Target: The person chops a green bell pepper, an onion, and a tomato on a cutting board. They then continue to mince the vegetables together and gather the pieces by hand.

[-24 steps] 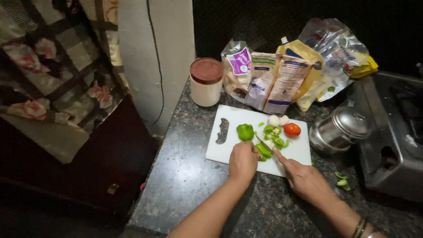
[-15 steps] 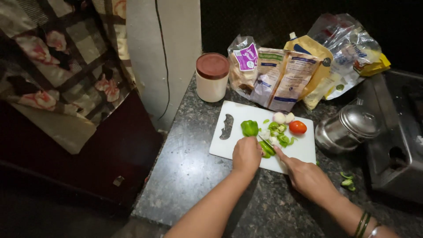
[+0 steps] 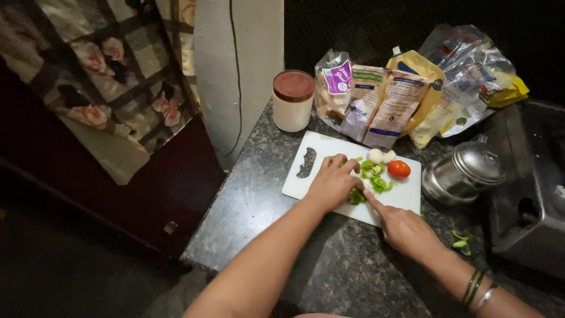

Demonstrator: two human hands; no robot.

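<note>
A white cutting board [image 3: 327, 145] lies on a dark granite counter [image 3: 265, 224]. My left hand [image 3: 331, 184] is pressed down on a green pepper [image 3: 356, 196], and only a small part of the pepper shows under the fingers. My right hand [image 3: 406, 227] grips a knife whose blade is mostly hidden. Its index finger points along the blade toward the pepper. Chopped green pieces [image 3: 376, 178], two white garlic cloves [image 3: 381, 156] and a small red tomato [image 3: 399, 169] lie on the board just beyond the hands.
Behind the board stand a white jar with a brown lid [image 3: 293, 100] and several food packets [image 3: 382, 100]. A steel lidded pot [image 3: 465, 174] and a dark stove [image 3: 529, 194] are at the right. Green scraps [image 3: 460, 241] lie on the counter. The counter edge drops off on the left.
My left hand has slid forward over the green pepper, which now is almost covered. The right hand stays by the board's near edge. The view has shifted slightly.
</note>
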